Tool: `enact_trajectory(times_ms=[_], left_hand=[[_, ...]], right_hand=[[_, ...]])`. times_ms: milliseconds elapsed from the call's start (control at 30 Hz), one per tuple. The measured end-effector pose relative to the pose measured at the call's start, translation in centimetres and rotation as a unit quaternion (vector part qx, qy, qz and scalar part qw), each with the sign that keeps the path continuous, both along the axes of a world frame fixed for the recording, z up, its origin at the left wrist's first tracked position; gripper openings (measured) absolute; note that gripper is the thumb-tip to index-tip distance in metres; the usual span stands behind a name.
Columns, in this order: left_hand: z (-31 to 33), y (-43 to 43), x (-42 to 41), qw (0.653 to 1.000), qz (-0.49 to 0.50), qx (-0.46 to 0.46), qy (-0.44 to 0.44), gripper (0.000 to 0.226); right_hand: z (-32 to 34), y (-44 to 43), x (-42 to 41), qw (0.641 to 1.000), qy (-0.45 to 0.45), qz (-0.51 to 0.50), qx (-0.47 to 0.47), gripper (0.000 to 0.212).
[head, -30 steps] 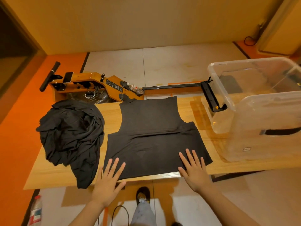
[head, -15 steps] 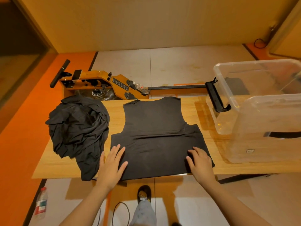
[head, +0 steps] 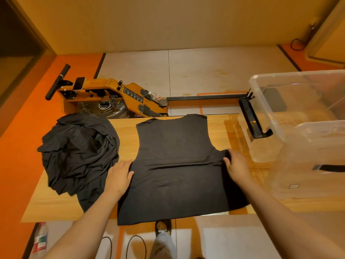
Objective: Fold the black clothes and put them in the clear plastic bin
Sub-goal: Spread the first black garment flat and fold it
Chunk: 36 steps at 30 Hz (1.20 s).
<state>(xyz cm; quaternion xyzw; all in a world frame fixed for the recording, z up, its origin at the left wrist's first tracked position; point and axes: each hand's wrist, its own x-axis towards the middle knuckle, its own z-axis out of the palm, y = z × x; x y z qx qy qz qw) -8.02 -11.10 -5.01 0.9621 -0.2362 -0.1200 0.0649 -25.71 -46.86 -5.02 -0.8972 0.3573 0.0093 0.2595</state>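
Pinching the black shirt (head: 177, 165) on both sides: left hand (head: 119, 176) curled on its left edge, right hand (head: 237, 165) curled on its right edge. Spread flat mid-worktop (head: 127, 135), beside a heaped pile of black clothes (head: 78, 152) to the left. At the right end, open-topped clear plastic bin (head: 308, 146), only worktop showing through its walls.

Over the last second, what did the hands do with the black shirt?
Both hands slid up the sides of the black shirt, from its near hem to the middle crease. The right hand now pinches the right edge; the left hand touches the left edge, grip unclear. Shirt, crumpled pile and clear bin stayed put.
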Motion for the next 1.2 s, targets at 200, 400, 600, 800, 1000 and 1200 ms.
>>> enact_trajectory(times_ms=[200,400,600,800,1000,1200], left_hand=[[-0.3,-0.4,1.2,1.0,0.012,0.007,-0.015,0.04],[-0.2,-0.9,1.7,0.999,0.018,0.035,-0.017,0.027],[1.2,-0.4,1.6,0.994,0.05,-0.095,0.012,0.012],[3.0,0.8,3.0,0.984,0.08,-0.145,0.06,0.025],[3.7,0.5,6.0,0.955,0.125,-0.238,0.123,0.021],[4.3,-1.7,10.9,0.946,0.137,-0.259,0.142,0.021]], right_hand=[[-0.3,-0.4,1.8,0.999,0.021,-0.037,-0.014,0.038],[-0.6,-0.9,2.2,0.997,0.008,-0.074,-0.002,0.017],[0.8,-0.7,1.6,0.981,-0.128,-0.133,0.055,0.01],[2.0,-0.6,1.7,0.973,-0.161,-0.152,0.061,0.011],[2.7,-0.9,4.1,0.961,-0.179,-0.184,0.105,0.01],[4.4,-1.9,8.6,0.956,-0.185,-0.213,0.085,0.025]])
